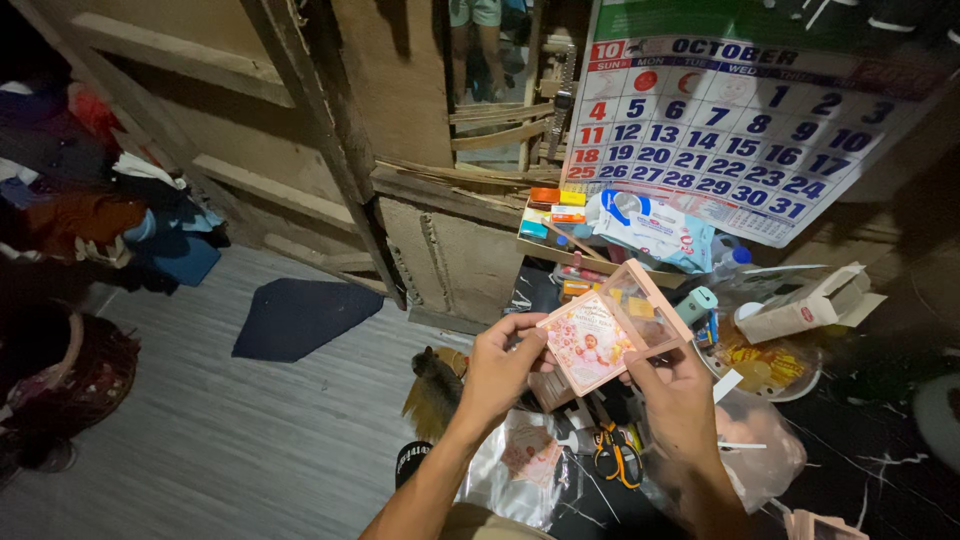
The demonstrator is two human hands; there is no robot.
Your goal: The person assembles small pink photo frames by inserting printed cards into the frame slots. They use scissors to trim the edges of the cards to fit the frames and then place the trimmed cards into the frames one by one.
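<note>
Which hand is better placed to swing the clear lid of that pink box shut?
Probably the right hand: its fingers sit under the open clear lid, while the left hand grips the pink box by its left edge, steadying it.

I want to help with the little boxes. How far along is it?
Just started, it seems. Both hands, left and right, hold one pink box with a printed card on its front. Another box lies at the bottom edge. A card in a clear bag and scissors lie below, so more looks left.
</note>
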